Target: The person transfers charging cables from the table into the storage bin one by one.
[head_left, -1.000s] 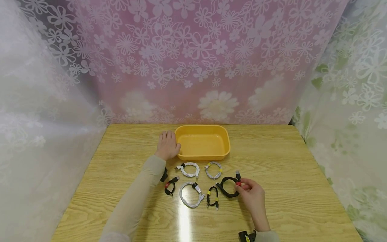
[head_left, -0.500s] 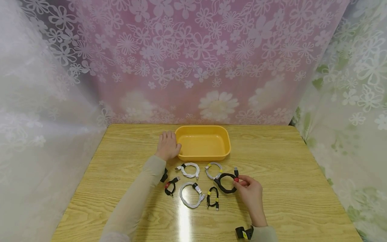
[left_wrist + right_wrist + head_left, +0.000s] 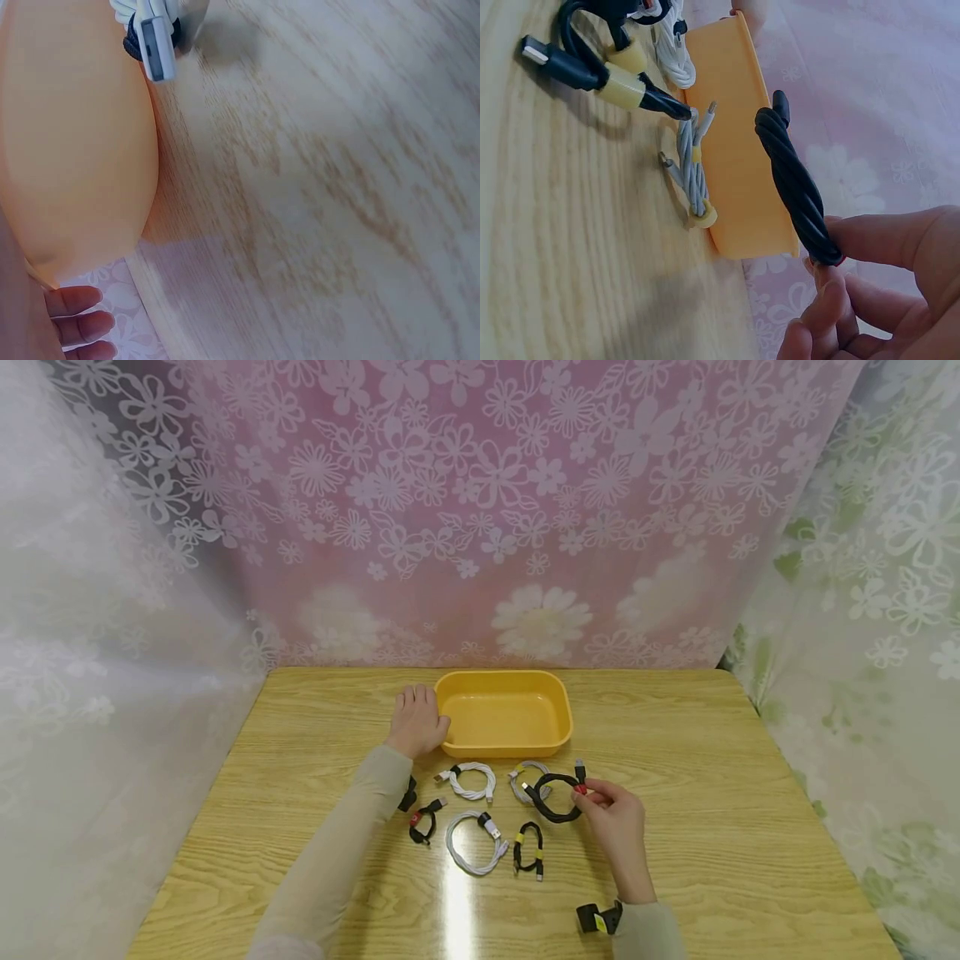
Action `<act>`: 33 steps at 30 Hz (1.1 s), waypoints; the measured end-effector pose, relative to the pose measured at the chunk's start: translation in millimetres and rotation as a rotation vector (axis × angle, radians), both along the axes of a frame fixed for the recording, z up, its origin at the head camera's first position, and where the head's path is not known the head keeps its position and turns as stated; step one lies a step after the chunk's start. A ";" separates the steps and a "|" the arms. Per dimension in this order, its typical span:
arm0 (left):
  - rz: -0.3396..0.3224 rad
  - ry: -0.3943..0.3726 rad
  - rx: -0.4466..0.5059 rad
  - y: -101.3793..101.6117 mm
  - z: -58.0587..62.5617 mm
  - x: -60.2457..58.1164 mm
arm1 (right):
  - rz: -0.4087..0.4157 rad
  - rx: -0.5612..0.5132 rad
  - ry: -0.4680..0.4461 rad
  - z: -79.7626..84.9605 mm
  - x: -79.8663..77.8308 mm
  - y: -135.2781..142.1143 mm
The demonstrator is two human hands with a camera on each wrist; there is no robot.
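Desk [image 3: 712, 793], wood-grained, faces a floral curtain [image 3: 480, 493]; your left hand [image 3: 417, 721] grips the yellow tub [image 3: 506, 752], your right hand [image 3: 617, 822] pinches a black cable [image 3: 791, 180].

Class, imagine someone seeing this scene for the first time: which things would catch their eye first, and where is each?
Probably the bright yellow tray first, near the far edge of the wooden table, the left hand at its left end. Next, the coiled black cable that the right hand pinches above the table, on the tray's near side. Behind everything hangs the pink flowered cloth.
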State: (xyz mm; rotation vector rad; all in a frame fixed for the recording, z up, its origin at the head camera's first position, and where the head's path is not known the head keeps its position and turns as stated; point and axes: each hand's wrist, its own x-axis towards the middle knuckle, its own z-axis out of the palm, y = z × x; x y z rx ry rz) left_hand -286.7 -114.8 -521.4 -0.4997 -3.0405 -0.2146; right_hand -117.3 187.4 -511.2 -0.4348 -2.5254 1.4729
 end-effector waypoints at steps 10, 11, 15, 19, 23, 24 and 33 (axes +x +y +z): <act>0.004 -0.010 -0.009 0.2 -0.2 -0.4 | 0.000 -0.020 0.007 8.0 -11.4 -6.0; 0.004 -0.007 -0.009 0.2 -0.1 -0.3 | -0.001 -0.025 0.010 9.0 -12.4 -6.5; 0.008 -0.008 -0.012 1.0 1.7 0.5 | 0.010 -0.045 0.002 12.6 -17.2 -8.0; 0.006 -0.015 -0.007 0.2 0.1 -0.7 | 0.030 -0.069 -0.002 14.9 -23.8 -9.8; -0.001 0.004 -0.006 -1.7 -3.9 -3.0 | 0.043 -0.082 0.014 17.0 -31.2 -12.9; -0.002 0.010 -0.006 -2.1 -4.4 -3.3 | 0.042 -0.083 0.014 17.4 -33.1 -13.6; -0.006 0.009 -0.009 -1.6 -4.6 -2.9 | 0.053 -0.120 -0.008 22.8 -48.9 -16.7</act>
